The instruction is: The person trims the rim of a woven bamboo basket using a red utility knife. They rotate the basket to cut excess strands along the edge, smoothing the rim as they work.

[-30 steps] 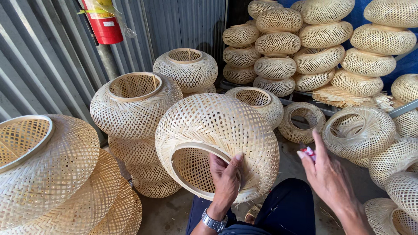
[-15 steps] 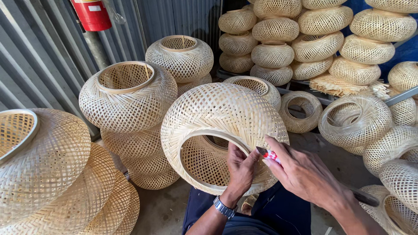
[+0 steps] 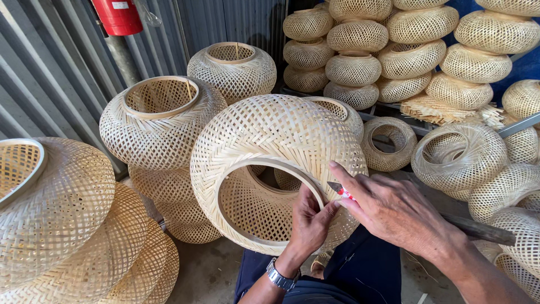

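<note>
Since a moment ago, our right hand point(image 3: 394, 211) has reached the woven basket point(image 3: 275, 163), its grip pinching a small red-handled blade point(image 3: 341, 191) at the rim; our left hand point(image 3: 309, 222) clasps that rim.

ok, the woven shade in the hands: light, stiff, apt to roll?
The woven shade is probably light: open lattice, hollow. Fairly stiff: left hand grips its rim hoop without visible sag. Round body likely rolls if released.

Woven bamboo lampshade point(image 3: 270, 146) boxed in: stacked shades point(image 3: 160, 121) touching on the left, more shades point(image 3: 458, 155) right, stacks point(image 3: 360, 56) behind. Free room only below it, over bare floor point(image 3: 211, 270), and inside its ring opening point(image 3: 264, 208).
</note>
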